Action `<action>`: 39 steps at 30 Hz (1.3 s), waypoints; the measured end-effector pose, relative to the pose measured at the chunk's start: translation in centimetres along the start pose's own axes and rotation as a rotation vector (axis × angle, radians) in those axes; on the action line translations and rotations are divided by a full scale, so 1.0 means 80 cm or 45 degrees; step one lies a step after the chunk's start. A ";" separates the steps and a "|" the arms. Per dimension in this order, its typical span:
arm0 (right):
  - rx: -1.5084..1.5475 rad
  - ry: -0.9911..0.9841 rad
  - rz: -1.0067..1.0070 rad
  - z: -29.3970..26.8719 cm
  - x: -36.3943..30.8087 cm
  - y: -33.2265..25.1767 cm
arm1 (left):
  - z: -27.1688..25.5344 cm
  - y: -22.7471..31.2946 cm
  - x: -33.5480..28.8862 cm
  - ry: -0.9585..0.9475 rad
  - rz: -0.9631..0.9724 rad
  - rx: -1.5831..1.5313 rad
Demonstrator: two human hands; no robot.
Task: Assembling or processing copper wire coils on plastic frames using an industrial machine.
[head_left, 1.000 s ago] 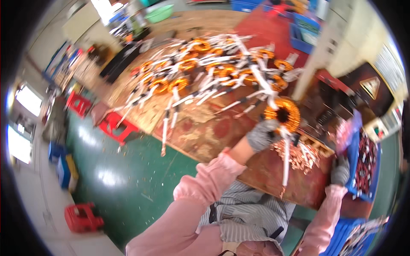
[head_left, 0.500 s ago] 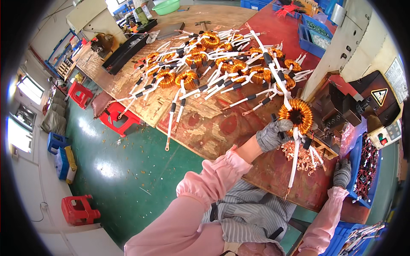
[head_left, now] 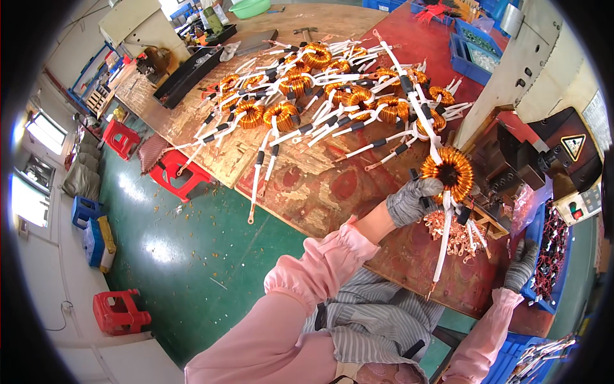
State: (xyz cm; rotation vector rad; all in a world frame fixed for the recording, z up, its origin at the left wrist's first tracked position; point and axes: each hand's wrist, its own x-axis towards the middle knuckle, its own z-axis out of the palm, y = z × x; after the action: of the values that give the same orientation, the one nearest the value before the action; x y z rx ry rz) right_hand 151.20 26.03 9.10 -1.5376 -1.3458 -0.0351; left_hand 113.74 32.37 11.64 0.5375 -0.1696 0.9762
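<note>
Workshop with green floor (head_left: 192, 256), head view: one worn wooden table (head_left: 307, 198), stocked as follows. Far right side: blue bins (head_left: 457, 64) held green parts (head_left: 478, 40) and white parts (head_left: 484, 61) separately. Far left edge: one long black tray (head_left: 185, 82), some small pieces inside. Far edge: one green basin (head_left: 249, 9), contents not visible. Right edge: one blue tub (head_left: 542, 301) filled with dark red wired parts (head_left: 551, 262). Below the near right corner: one blue crate (head_left: 502, 365) containing white leads (head_left: 540, 358). Near edge, toward the right corner: one copper coil (head_left: 448, 174) above loose copper lugs (head_left: 448, 240); the gloved left hand (head_left: 412, 201) had its fingers closed on the coil's side. The gloved right hand (head_left: 522, 265) lay beside the tub, fingers nearly straight; whether it gripped anything could not be told.
</note>
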 end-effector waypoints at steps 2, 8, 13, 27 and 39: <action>0.046 -0.034 0.043 -0.001 -0.006 -0.033 | 0.000 0.002 -0.003 0.053 0.008 0.008; 0.177 -0.109 0.027 -0.016 -0.020 -0.087 | -0.006 -0.002 0.003 0.034 0.029 -0.038; 0.249 -0.156 0.139 -0.024 -0.030 -0.103 | -0.010 -0.004 -0.003 0.054 0.026 -0.016; 0.610 -0.474 0.718 -0.007 -0.111 -0.208 | -0.009 0.015 -0.018 0.503 0.204 0.061; 1.279 -0.576 0.843 -0.013 -0.097 -0.231 | 0.047 -0.008 0.005 0.202 0.114 0.230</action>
State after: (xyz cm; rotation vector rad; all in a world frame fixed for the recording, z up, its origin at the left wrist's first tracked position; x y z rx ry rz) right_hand 135.28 16.59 16.94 -1.0322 -0.8526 1.2681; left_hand 114.89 30.50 14.79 0.6183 0.0376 1.1234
